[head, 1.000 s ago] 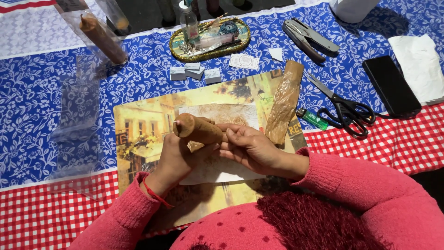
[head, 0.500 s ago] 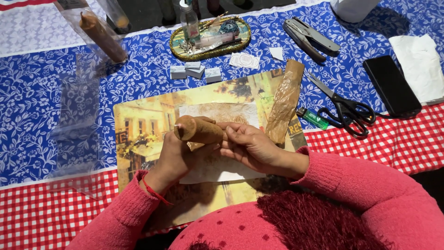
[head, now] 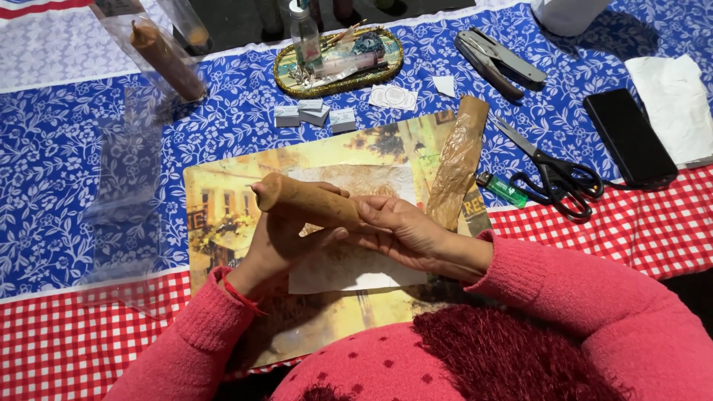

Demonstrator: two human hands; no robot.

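Note:
Both my hands hold a brown rolled tube (head: 308,200), like a large cigar, level above a sheet of pale paper (head: 356,260). My left hand (head: 278,241) cups it from below and behind. My right hand (head: 397,230) wraps its right end, fingers laid along it. The paper lies on a yellow picture mat (head: 223,193) on the table. Red sleeves cover both my arms.
A wrinkled brown leaf strip (head: 457,160) lies right of my hands. Black scissors (head: 553,171), a green lighter (head: 501,188), a black phone (head: 627,137) and a grey stapler-like tool (head: 494,59) sit further right. An oval tray (head: 338,63), small white boxes (head: 312,115) and clear bags (head: 130,163) lie behind and left.
The tube has been turned from pointing toward the camera to lying sideways, its left end now reaching further left. My hands stay in the same place over the paper.

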